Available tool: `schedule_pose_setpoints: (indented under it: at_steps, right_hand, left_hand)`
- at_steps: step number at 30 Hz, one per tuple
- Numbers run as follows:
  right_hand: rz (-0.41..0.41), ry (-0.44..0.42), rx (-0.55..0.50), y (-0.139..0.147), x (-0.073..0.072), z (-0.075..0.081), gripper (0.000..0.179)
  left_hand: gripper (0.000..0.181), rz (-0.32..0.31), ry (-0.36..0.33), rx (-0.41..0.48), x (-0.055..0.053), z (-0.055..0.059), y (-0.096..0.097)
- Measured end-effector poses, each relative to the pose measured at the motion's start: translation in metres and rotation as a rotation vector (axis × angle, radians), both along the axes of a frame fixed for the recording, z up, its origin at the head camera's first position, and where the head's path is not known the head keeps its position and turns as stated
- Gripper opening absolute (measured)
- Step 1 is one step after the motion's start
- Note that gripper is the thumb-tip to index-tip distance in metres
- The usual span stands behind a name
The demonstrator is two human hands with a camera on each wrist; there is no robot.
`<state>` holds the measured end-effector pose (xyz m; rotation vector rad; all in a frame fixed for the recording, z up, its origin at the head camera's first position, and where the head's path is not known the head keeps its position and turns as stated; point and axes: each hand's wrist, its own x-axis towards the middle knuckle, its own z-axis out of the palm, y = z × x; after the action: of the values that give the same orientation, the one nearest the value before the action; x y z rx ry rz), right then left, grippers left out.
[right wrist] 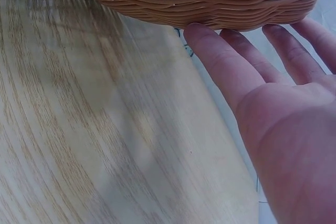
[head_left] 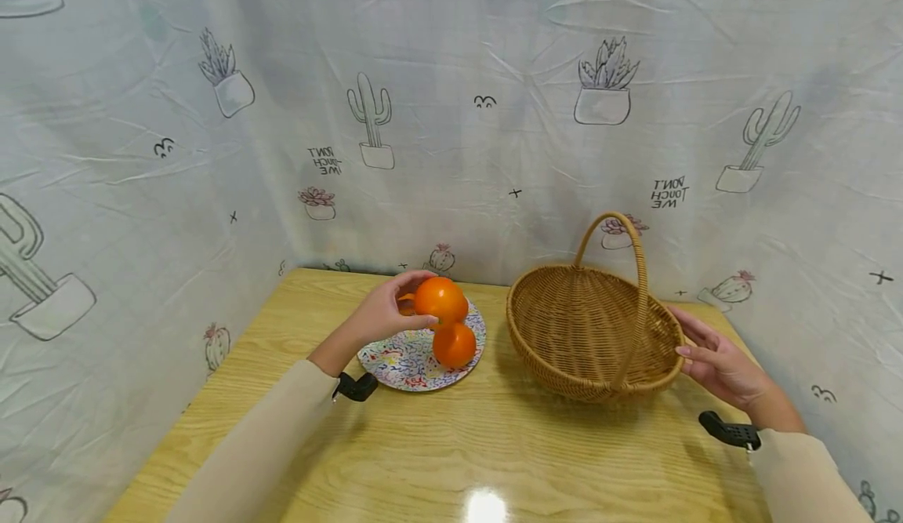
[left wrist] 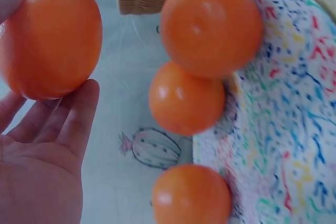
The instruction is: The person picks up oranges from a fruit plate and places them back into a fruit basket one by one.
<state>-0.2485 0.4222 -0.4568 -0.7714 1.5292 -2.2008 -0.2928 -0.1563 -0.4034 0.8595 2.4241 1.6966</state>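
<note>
Left hand (head_left: 393, 309) grips one orange (left wrist: 52, 40) round its sides, likely for a secure hold, above the plate (head_left: 409, 368) with other oranges (head_left: 455, 346) near that hand; right hand (head_left: 723, 366) holds basket (head_left: 574, 323) by its nearest edge, probably to steady it.

A narrow strip of bench (head_left: 451, 444) lies free between the plate (head_left: 402, 370) and the wicker basket (head_left: 550, 319), with wider room in front. The arched handle (head_left: 640, 272) crosses the basket's mouth, leaving its larger opening to the left. Cloth (head_left: 451, 170) bounds the rear. A held orange (head_left: 439, 296) and left fingers (left wrist: 83, 111) obstruct the plate from above; right fingers (right wrist: 226, 66) occupy the basket's right side.
</note>
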Motion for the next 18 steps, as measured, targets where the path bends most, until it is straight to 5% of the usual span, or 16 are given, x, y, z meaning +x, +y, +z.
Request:
schedule_pose_setpoints:
  at_steps: [8,18]
  right_hand:
    - [0.018,-0.001,-0.020,0.000,-0.001,0.001,0.070]
    - [-0.007,-0.006,-0.010,-0.001,-0.001,0.006,0.069]
  left_hand:
    - [0.064,-0.006,0.039,-0.013,-0.014,0.015,0.029]
    - [0.064,-0.031,0.000,0.003,-0.024,0.027,0.070]
